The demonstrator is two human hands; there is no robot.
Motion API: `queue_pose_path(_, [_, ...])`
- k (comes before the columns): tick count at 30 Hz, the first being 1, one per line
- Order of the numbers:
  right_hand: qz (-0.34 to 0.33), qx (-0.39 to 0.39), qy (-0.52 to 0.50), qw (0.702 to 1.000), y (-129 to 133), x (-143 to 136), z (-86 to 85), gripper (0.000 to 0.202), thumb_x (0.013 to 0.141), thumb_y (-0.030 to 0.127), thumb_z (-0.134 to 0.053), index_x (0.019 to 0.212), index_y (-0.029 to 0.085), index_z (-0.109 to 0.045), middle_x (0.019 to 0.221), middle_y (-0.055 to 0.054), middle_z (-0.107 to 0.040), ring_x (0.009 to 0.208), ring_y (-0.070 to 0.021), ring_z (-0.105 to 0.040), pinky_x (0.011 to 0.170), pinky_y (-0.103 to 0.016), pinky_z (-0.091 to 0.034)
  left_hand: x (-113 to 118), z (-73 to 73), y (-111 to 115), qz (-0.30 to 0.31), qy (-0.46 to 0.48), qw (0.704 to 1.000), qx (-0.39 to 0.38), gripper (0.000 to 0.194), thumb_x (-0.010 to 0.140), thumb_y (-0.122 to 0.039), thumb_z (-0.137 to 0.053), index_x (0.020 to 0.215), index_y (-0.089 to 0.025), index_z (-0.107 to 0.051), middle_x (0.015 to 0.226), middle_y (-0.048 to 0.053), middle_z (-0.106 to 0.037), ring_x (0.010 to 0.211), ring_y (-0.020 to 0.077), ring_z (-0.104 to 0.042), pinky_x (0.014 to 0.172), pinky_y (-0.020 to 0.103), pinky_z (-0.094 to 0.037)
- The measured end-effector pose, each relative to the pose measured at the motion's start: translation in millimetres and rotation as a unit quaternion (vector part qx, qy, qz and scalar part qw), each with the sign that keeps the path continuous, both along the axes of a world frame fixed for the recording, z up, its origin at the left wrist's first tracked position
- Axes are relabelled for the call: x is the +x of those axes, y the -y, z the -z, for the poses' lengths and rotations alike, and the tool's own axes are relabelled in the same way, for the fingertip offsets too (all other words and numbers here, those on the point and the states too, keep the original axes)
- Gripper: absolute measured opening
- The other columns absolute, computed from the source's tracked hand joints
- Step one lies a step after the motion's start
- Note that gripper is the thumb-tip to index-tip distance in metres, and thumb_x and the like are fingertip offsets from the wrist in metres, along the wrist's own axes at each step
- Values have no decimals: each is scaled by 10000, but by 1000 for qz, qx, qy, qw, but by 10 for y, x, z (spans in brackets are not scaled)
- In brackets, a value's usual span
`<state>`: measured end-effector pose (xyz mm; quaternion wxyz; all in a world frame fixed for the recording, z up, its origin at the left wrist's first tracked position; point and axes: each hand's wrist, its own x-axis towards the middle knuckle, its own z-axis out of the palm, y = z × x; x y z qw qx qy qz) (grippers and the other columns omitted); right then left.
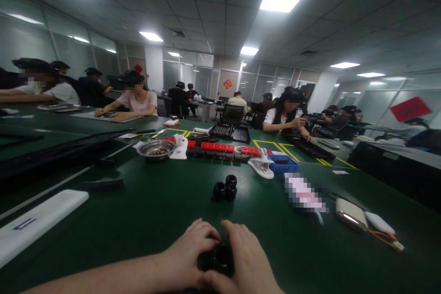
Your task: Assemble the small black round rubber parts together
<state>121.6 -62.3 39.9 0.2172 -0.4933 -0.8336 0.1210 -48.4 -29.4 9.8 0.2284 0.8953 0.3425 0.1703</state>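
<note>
At the near edge of the green table, my left hand (pixel 191 250) curls its fingers round the left side of some black round hollow pieces (pixel 222 257). From the right, my right hand (pixel 248 255) wraps round the same pieces, its thumb low in front. Fingers hide most of them, so their number is unclear. Farther forward, three similar glossy black hollow pieces (pixel 219 190) stand close together on the table.
Behind them run red strips (pixel 217 146) between white stands (pixel 262 165), with a metal bowl (pixel 156 149) and a blue bin (pixel 284 164). A white bar (pixel 44 220) lies left. Right are a beige power bank (pixel 351 215) and cables. Several people sit beyond.
</note>
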Motion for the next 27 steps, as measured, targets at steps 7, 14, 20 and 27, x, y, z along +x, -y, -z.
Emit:
queue_pose_path(7, [-127, -23, -52, 990, 14, 40, -68, 527, 583, 158, -495, 1109, 125, -498, 1088, -119, -566, 990, -253, -526, 874, -374, -413, 34, -88, 40, -14, -11, 1000, -14, 433, 570, -340, -736, 975, -267, -597, 1032, 12, -535, 963, 254, -472, 980, 481, -252])
queue_pose_path(14, [-20, 52, 15, 998, -67, 79, 112, 790, 601, 527, -646, 1204, 60, -440, 1177, -237, -512, 1066, -385, -488, 863, -490, -419, 15, -93, 39, -2, -3, 1000, -6, 399, 645, -441, -689, 975, -235, -601, 1049, 54, -547, 974, 258, -476, 980, 461, -264])
queue_pose_path(20, [-27, -1, 65, 997, -61, 26, 72, 576, 601, 345, -660, 1113, 116, -532, 1068, -155, -607, 911, -318, -568, 831, -445, -438, 58, -181, 65, -14, -22, 999, -32, 427, 604, -275, -719, 1008, -231, -586, 1054, 40, -550, 990, 262, -479, 1017, 492, -197])
queue_pose_path(27, [-58, -69, -27, 996, -24, 100, -161, 533, 575, 128, -527, 1107, 134, -499, 1045, -111, -598, 938, -245, -556, 830, -330, -445, 67, -136, 51, -20, -21, 999, -20, 401, 577, -310, -741, 949, -247, -607, 1026, 29, -544, 974, 260, -487, 994, 497, -241])
